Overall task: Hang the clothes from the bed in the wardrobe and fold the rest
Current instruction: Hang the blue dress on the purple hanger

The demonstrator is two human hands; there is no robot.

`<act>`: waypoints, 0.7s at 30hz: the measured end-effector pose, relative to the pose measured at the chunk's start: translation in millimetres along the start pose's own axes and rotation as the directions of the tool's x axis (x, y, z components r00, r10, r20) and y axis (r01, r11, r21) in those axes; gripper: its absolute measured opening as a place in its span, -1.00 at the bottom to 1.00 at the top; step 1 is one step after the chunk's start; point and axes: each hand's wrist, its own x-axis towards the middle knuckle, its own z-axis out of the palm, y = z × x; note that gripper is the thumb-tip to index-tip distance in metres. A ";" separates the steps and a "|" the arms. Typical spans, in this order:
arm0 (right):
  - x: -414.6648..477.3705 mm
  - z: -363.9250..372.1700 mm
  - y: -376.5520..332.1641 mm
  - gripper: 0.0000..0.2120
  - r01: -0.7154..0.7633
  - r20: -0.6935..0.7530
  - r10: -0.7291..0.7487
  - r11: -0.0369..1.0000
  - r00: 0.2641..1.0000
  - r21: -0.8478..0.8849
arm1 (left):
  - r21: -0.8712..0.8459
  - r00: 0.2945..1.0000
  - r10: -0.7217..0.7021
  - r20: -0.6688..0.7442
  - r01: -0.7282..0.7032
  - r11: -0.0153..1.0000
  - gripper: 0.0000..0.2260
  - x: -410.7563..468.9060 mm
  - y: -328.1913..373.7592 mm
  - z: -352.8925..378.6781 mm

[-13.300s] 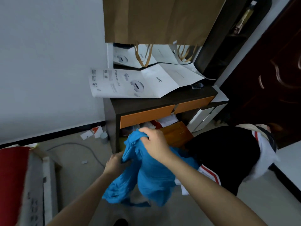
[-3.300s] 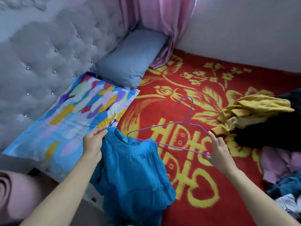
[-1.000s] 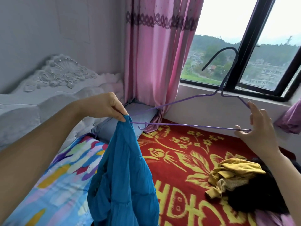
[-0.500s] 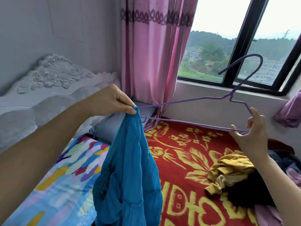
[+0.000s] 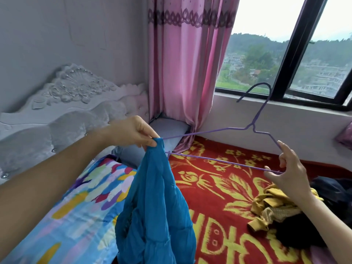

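A blue garment [image 5: 156,210] hangs in mid-air over the bed, pinched at its top edge by my left hand [image 5: 133,133]. A thin purple wire hanger [image 5: 224,161] is held level in front of me; its left tip sits inside the garment's top, by my left fingers. My right hand [image 5: 289,172] grips the hanger's right corner, fingers partly spread. The hook points up toward the window. On the red and yellow bedspread [image 5: 219,191] at the right lie a yellow garment [image 5: 272,206] and a dark garment [image 5: 304,231] in a heap.
A multicoloured pillow [image 5: 76,210] lies at the left, a grey pillow [image 5: 167,128] behind it. A carved grey headboard [image 5: 62,111] runs along the left. A pink curtain [image 5: 182,63] and window [image 5: 295,54] stand behind the bed.
The hanger has tilted, its hook dropping lower and leftward. My right hand sank a little. The left hand keeps the blue garment pinched at the hanger's left tip.
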 end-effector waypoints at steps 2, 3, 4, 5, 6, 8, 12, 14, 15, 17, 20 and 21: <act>-3.4 -0.1 2.1 -0.06 -0.045 0.085 0.041 0.998 0.996 0.048 | -0.011 1.000 -0.028 0.007 0.028 1.000 -0.82 2.2 -5.5 1.6; -5.0 -0.8 2.4 -0.04 -0.088 0.129 0.078 0.993 0.989 0.074 | -0.017 0.999 -0.044 0.020 0.044 0.999 -0.83 3.2 -7.8 1.3; -6.5 -1.1 2.5 -0.02 -0.125 0.167 0.108 0.988 0.980 0.093 | -0.015 0.997 -0.065 0.045 0.066 0.998 -0.84 3.5 -9.7 0.1; -7.8 -0.7 3.0 -0.01 -0.146 0.198 0.123 0.984 0.972 0.103 | -0.007 0.993 -0.091 0.076 0.091 0.996 -0.83 3.5 -11.5 -0.1; -9.2 0.6 4.2 -0.01 -0.153 0.218 0.128 0.983 0.968 0.105 | 0.004 0.989 -0.109 0.096 0.109 0.994 -0.83 3.7 -12.6 0.7; -11.5 4.2 5.8 -0.01 -0.159 0.231 0.132 0.982 0.964 0.103 | 0.004 0.994 -0.094 0.060 0.094 0.996 -0.86 5.9 -14.0 6.0; -18.3 11.9 4.6 -0.01 -0.186 0.247 0.150 0.975 0.957 0.125 | -0.149 0.996 -0.043 -0.074 0.031 0.988 -0.87 4.7 -19.7 17.3; -21.2 13.8 4.5 -0.01 -0.169 0.249 0.133 0.977 0.959 0.127 | -0.220 0.995 -0.029 -0.090 0.009 0.976 -0.83 2.3 -22.4 20.6; -22.1 13.9 4.9 -0.02 -0.163 0.250 0.130 0.979 0.960 0.119 | -0.239 0.994 -0.021 -0.111 -0.006 0.971 -0.82 3.0 -23.6 23.6; -22.5 13.9 4.4 -0.03 -0.155 0.246 0.127 0.983 0.961 0.095 | -0.274 0.980 -0.026 -0.195 -0.029 0.961 -0.80 4.9 -25.2 30.5; -25.4 10.5 3.1 -0.02 -0.173 0.215 0.155 0.982 0.964 0.070 | -0.402 0.950 -0.083 -0.300 -0.047 0.915 -0.78 3.4 -31.1 38.6; -27.3 8.5 2.5 -0.02 -0.185 0.197 0.168 0.980 0.966 0.070 | -0.444 0.947 -0.098 -0.305 -0.051 0.894 -0.78 1.7 -34.3 40.6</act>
